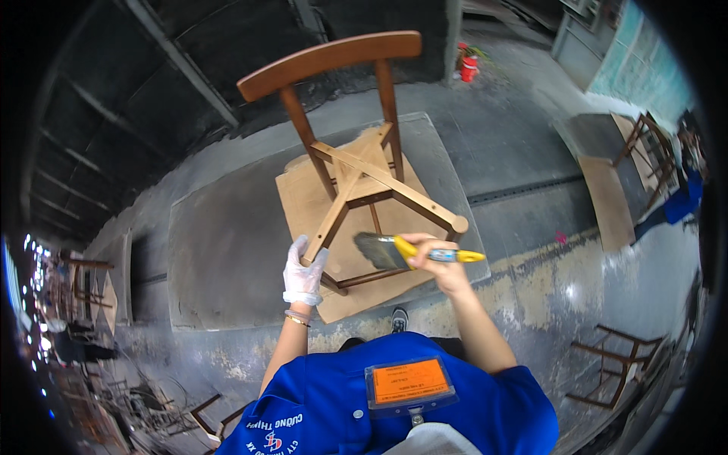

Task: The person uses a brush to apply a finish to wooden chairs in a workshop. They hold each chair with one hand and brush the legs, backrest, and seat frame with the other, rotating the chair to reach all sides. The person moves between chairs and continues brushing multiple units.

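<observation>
A brown wooden chair frame point(334, 62) stands in front of me, its curved backrest at the far side. Pale crossed bars fill the space where a seat would be. My left hand point(302, 274), in a thin white glove, closes round the near left corner of the seat frame. In my bare right hand point(438, 262) is a wide paintbrush point(379, 250) with a yellow handle. Its dark bristles point left, over the near part of the frame; whether they touch wood I cannot tell.
Brown cardboard point(334, 307) lies beneath the chair on a low grey platform point(220, 258). At the right, another person in a blue sleeve point(686, 199) is near a chair point(658, 159). A chair frame point(618, 364) sits at lower right. Red containers point(469, 70) stand far back.
</observation>
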`<act>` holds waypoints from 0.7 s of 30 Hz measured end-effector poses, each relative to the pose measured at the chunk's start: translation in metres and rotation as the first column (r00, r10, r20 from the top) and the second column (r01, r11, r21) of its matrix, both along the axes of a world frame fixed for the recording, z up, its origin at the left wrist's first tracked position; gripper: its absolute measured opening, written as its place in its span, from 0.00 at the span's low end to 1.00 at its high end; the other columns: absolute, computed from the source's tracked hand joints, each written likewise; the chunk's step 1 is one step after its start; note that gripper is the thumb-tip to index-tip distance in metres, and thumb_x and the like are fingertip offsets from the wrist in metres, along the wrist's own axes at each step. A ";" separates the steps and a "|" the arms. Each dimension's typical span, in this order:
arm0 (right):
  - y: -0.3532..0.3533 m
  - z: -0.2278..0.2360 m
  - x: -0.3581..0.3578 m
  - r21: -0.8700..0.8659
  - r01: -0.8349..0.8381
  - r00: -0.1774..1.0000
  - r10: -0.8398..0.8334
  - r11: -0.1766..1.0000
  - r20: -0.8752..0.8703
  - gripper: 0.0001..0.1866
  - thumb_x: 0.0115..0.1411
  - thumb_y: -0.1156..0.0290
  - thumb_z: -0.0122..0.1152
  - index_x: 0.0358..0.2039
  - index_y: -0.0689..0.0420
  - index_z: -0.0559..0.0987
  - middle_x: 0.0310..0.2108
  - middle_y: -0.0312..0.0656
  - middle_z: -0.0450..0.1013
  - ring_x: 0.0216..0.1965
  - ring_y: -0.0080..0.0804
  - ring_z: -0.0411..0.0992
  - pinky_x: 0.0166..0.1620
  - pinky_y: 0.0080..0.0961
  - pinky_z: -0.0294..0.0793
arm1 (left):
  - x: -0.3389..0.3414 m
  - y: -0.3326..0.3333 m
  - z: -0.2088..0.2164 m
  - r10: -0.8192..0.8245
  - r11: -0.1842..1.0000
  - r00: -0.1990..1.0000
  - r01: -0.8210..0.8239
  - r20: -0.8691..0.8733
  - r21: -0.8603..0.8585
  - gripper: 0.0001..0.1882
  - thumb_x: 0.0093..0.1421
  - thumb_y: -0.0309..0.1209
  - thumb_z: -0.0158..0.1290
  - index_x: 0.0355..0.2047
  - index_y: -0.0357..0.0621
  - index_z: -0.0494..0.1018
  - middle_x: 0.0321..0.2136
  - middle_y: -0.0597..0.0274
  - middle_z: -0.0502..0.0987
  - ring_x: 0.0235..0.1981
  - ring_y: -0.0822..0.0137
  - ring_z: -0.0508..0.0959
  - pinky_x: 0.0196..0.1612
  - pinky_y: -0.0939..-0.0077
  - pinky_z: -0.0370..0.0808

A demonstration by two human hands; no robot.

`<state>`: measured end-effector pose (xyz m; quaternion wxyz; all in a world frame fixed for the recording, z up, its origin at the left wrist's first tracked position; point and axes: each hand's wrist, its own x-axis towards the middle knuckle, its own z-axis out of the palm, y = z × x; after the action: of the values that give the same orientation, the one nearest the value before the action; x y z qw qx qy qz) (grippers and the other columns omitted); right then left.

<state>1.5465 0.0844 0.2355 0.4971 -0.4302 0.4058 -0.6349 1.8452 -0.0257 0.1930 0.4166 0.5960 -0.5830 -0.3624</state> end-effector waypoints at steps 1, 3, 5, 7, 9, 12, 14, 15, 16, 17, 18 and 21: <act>0.028 -0.008 -0.013 0.062 0.069 0.992 -0.075 0.996 0.103 0.08 0.50 0.80 0.75 0.23 0.54 0.82 0.55 0.52 0.79 0.56 0.44 0.77 0.62 0.41 0.73 | 0.003 0.000 -0.004 -0.029 0.997 1.000 0.030 0.011 -0.067 0.34 0.59 0.36 0.70 0.63 0.39 0.73 0.54 0.47 0.81 0.57 0.57 0.80 0.62 0.67 0.74; 0.074 -0.019 -0.041 0.068 0.276 0.951 -0.283 0.959 0.124 0.09 0.48 0.84 0.71 0.22 0.55 0.80 0.54 0.51 0.79 0.55 0.42 0.77 0.61 0.40 0.73 | 0.005 -0.004 -0.006 -0.051 0.999 0.996 0.051 0.068 -0.004 0.31 0.61 0.37 0.69 0.61 0.39 0.75 0.55 0.48 0.82 0.56 0.60 0.81 0.60 0.69 0.75; 0.113 -0.026 -0.058 0.146 0.496 0.815 -0.517 0.856 0.262 0.10 0.51 0.86 0.67 0.25 0.55 0.77 0.56 0.48 0.76 0.54 0.38 0.76 0.55 0.30 0.76 | 0.005 -0.002 0.000 -0.068 0.996 0.991 0.074 0.111 -0.049 0.30 0.61 0.38 0.69 0.60 0.39 0.76 0.54 0.49 0.82 0.54 0.60 0.82 0.59 0.69 0.76; 0.145 -0.028 -0.068 0.123 0.652 0.646 -0.634 0.748 0.426 0.11 0.59 0.85 0.62 0.30 0.53 0.73 0.57 0.46 0.75 0.50 0.31 0.74 0.44 0.25 0.74 | 0.004 0.006 0.015 -0.069 0.992 0.986 0.083 0.154 -0.090 0.29 0.62 0.38 0.69 0.60 0.40 0.76 0.53 0.51 0.83 0.53 0.61 0.83 0.58 0.68 0.77; 0.172 -0.024 -0.075 0.113 0.782 0.514 -0.738 0.612 0.438 0.11 0.62 0.84 0.62 0.30 0.51 0.72 0.58 0.45 0.74 0.53 0.33 0.74 0.47 0.29 0.74 | -0.003 0.015 0.036 -0.072 0.982 0.981 0.101 0.178 -0.161 0.27 0.62 0.39 0.69 0.59 0.44 0.78 0.54 0.53 0.83 0.54 0.60 0.83 0.59 0.67 0.77; 0.197 -0.014 -0.083 0.154 0.875 0.346 -0.814 0.460 0.466 0.11 0.61 0.84 0.64 0.31 0.51 0.75 0.59 0.47 0.75 0.55 0.39 0.76 0.59 0.42 0.74 | -0.005 0.017 0.077 -0.045 0.953 0.944 0.138 0.327 -0.268 0.28 0.61 0.42 0.70 0.59 0.48 0.79 0.54 0.54 0.83 0.54 0.60 0.83 0.60 0.65 0.76; 0.204 -0.013 -0.088 0.096 0.879 0.375 -0.802 0.467 0.464 0.10 0.62 0.86 0.61 0.32 0.53 0.75 0.46 0.44 0.78 0.51 0.40 0.78 0.55 0.42 0.78 | -0.003 -0.006 0.105 -0.117 0.988 0.990 0.125 0.083 -0.094 0.25 0.62 0.37 0.69 0.57 0.41 0.79 0.50 0.56 0.84 0.46 0.66 0.83 0.52 0.68 0.81; 0.202 -0.015 -0.087 0.167 0.898 0.302 -0.847 0.406 0.437 0.10 0.61 0.86 0.62 0.33 0.54 0.76 0.49 0.46 0.78 0.50 0.39 0.78 0.55 0.41 0.78 | -0.002 -0.015 0.113 -0.163 0.987 0.971 0.162 -0.174 -0.020 0.22 0.63 0.31 0.68 0.56 0.38 0.79 0.46 0.57 0.83 0.41 0.67 0.83 0.42 0.73 0.84; 0.199 -0.017 -0.088 0.131 0.903 0.317 -0.841 0.409 0.438 0.10 0.60 0.86 0.63 0.34 0.55 0.76 0.51 0.47 0.77 0.50 0.38 0.78 0.55 0.40 0.78 | -0.001 -0.023 0.123 -0.169 0.984 0.966 0.178 -0.197 0.026 0.22 0.63 0.27 0.67 0.56 0.39 0.78 0.44 0.57 0.83 0.38 0.68 0.83 0.35 0.76 0.85; 0.191 -0.020 -0.089 0.244 0.890 0.266 -0.874 0.385 0.408 0.10 0.60 0.86 0.64 0.35 0.55 0.76 0.49 0.47 0.78 0.48 0.38 0.79 0.52 0.39 0.79 | 0.000 -0.035 0.127 -0.146 0.985 0.974 0.159 -0.175 0.061 0.22 0.63 0.28 0.67 0.56 0.38 0.78 0.44 0.57 0.83 0.37 0.69 0.83 0.35 0.75 0.85; 0.181 -0.022 -0.087 0.309 0.875 0.243 -0.889 0.373 0.388 0.10 0.60 0.85 0.64 0.35 0.55 0.76 0.47 0.47 0.78 0.46 0.38 0.80 0.50 0.38 0.80 | 0.001 -0.044 0.129 -0.155 0.984 0.974 0.167 -0.165 0.066 0.22 0.63 0.28 0.67 0.56 0.38 0.78 0.45 0.57 0.83 0.37 0.69 0.83 0.34 0.74 0.85; 0.133 -0.023 -0.084 0.456 0.801 0.232 -0.903 0.388 0.362 0.11 0.60 0.85 0.64 0.41 0.58 0.75 0.42 0.48 0.78 0.44 0.45 0.81 0.50 0.43 0.83 | 0.005 -0.068 0.132 -0.165 0.984 0.964 0.175 -0.208 0.028 0.21 0.63 0.28 0.67 0.55 0.36 0.79 0.46 0.59 0.83 0.38 0.68 0.83 0.36 0.74 0.85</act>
<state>1.4629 0.2171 0.2123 0.1974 0.1154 0.4612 -0.8573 1.8498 -0.0941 0.3249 0.4278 0.5129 -0.5774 -0.4696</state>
